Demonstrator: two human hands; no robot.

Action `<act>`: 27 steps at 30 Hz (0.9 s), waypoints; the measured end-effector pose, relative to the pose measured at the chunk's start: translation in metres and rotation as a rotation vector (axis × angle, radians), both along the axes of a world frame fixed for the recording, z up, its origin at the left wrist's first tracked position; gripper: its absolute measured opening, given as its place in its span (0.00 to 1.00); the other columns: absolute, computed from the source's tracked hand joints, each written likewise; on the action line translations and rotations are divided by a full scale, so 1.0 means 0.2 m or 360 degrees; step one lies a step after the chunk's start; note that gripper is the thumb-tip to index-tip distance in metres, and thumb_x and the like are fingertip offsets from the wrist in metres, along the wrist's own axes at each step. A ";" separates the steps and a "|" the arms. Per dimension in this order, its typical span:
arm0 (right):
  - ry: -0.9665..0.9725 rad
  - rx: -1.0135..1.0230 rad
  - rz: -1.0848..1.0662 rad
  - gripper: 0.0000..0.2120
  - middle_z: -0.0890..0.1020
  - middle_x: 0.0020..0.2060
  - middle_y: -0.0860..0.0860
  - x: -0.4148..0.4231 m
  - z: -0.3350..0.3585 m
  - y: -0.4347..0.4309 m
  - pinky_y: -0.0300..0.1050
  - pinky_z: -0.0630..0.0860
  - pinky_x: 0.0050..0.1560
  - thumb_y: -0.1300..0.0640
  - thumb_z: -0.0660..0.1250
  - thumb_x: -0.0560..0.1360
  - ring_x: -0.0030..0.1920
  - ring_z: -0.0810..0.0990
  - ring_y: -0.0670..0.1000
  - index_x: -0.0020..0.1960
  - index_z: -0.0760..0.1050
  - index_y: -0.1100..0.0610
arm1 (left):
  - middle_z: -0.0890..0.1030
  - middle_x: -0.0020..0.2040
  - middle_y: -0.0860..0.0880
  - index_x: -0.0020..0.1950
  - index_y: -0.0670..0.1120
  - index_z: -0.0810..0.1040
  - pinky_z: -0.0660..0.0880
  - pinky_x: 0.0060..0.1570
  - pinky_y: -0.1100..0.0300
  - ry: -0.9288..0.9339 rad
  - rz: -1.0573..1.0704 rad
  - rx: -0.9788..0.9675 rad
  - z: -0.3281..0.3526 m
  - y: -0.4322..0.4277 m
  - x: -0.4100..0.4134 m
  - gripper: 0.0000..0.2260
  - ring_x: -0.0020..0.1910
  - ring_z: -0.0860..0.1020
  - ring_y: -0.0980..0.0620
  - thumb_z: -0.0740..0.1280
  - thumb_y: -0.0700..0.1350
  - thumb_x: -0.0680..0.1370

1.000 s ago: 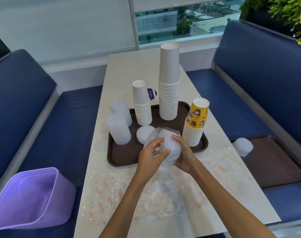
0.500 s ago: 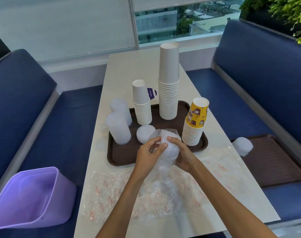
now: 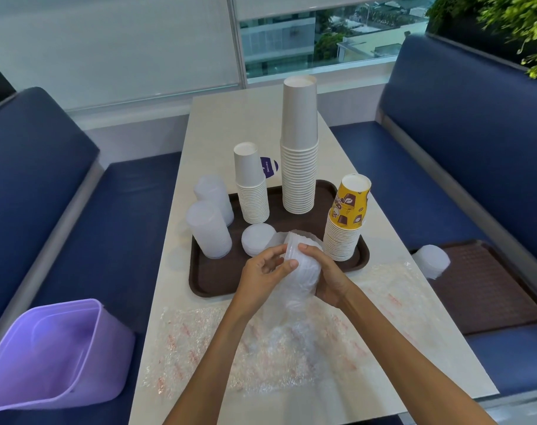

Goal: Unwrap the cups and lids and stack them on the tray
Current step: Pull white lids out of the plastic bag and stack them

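Over the near edge of the brown tray I hold a stack of clear lids in a thin plastic wrapper. My right hand cups the stack from the right. My left hand pinches the wrapper at the stack's upper left. On the tray stand a tall white cup stack, a shorter white cup stack, a yellow printed cup stack, two frosted lid stacks and a low pile of white lids.
Bubble wrap covers the near part of the table. A purple bin sits on the left bench. On the right bench lies a second brown tray with a wrapped lid bundle on it.
My left fingers have shifted up along the wrapper to the top of the lid stack. Both hands and the bundle stay over the tray's near edge.
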State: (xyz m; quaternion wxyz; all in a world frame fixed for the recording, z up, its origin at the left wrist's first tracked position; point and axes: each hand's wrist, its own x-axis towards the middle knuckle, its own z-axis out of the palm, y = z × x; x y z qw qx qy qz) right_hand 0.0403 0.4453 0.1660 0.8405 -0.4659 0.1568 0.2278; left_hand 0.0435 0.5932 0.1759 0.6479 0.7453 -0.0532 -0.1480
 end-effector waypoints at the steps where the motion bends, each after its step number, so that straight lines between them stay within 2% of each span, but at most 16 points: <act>1: 0.0005 0.0004 -0.0007 0.26 0.79 0.49 0.57 0.00 0.00 0.00 0.46 0.81 0.41 0.44 0.65 0.64 0.50 0.79 0.54 0.59 0.71 0.52 | 0.79 0.62 0.50 0.66 0.47 0.76 0.75 0.61 0.50 0.0002 -0.0001 -0.0006 0.00 0.00 0.00 0.28 0.62 0.77 0.51 0.72 0.55 0.68; 6: 0.0005 0.0014 -0.0013 0.22 0.79 0.47 0.56 0.00 -0.01 -0.02 0.46 0.81 0.41 0.44 0.65 0.64 0.48 0.79 0.53 0.55 0.72 0.51 | 0.80 0.60 0.52 0.64 0.47 0.77 0.76 0.59 0.57 -0.0001 -0.0005 -0.0024 0.00 -0.01 0.01 0.19 0.60 0.78 0.53 0.70 0.47 0.74; 9: 0.0013 0.0007 -0.0010 0.21 0.79 0.47 0.56 0.01 -0.01 -0.02 0.47 0.80 0.44 0.44 0.65 0.64 0.48 0.79 0.53 0.54 0.72 0.51 | 0.81 0.59 0.51 0.64 0.46 0.77 0.76 0.58 0.59 -0.0013 -0.0006 -0.0047 0.00 -0.02 0.01 0.17 0.59 0.79 0.54 0.70 0.45 0.75; 14: 0.0009 -0.0002 -0.0017 0.20 0.79 0.46 0.56 0.01 -0.02 -0.04 0.49 0.79 0.47 0.45 0.65 0.63 0.48 0.79 0.53 0.53 0.73 0.51 | 0.81 0.58 0.51 0.64 0.45 0.77 0.77 0.55 0.61 -0.0029 -0.0024 -0.0051 0.00 -0.03 0.02 0.16 0.57 0.79 0.56 0.69 0.44 0.76; 17: 0.0010 -0.0010 -0.0007 0.20 0.79 0.47 0.56 0.03 -0.02 -0.04 0.49 0.79 0.47 0.45 0.65 0.63 0.48 0.79 0.53 0.53 0.72 0.51 | 0.81 0.57 0.52 0.63 0.46 0.77 0.77 0.51 0.65 -0.0039 -0.0027 -0.0059 0.01 -0.03 0.02 0.15 0.56 0.80 0.58 0.68 0.44 0.77; 20: 0.0026 0.0010 -0.0011 0.21 0.79 0.48 0.56 0.04 -0.02 -0.04 0.49 0.79 0.47 0.45 0.65 0.63 0.50 0.78 0.54 0.54 0.72 0.51 | 0.81 0.56 0.54 0.61 0.49 0.77 0.77 0.49 0.67 -0.0051 -0.0025 -0.0046 0.01 -0.04 0.03 0.12 0.55 0.80 0.59 0.68 0.44 0.77; 22: 0.0032 0.0035 -0.0018 0.21 0.79 0.48 0.57 0.04 -0.02 -0.04 0.50 0.79 0.48 0.46 0.66 0.64 0.50 0.78 0.54 0.54 0.72 0.51 | 0.81 0.54 0.55 0.58 0.52 0.77 0.77 0.49 0.66 -0.0056 -0.0015 -0.0044 0.01 -0.04 0.05 0.10 0.54 0.80 0.59 0.67 0.44 0.77; 25: 0.0041 0.0034 -0.0032 0.21 0.79 0.49 0.57 0.05 -0.03 -0.05 0.52 0.78 0.50 0.48 0.71 0.65 0.51 0.78 0.55 0.55 0.72 0.51 | 0.82 0.55 0.52 0.57 0.52 0.78 0.78 0.53 0.59 -0.0062 -0.0005 -0.0042 0.00 -0.04 0.07 0.09 0.55 0.80 0.54 0.67 0.44 0.77; 27: 0.0035 0.0026 -0.0050 0.22 0.80 0.48 0.57 0.05 -0.03 -0.05 0.49 0.80 0.45 0.46 0.69 0.64 0.49 0.79 0.54 0.56 0.72 0.51 | 0.81 0.56 0.52 0.59 0.52 0.78 0.78 0.55 0.56 -0.0082 -0.0028 0.0000 -0.01 -0.05 0.08 0.11 0.56 0.80 0.52 0.68 0.46 0.76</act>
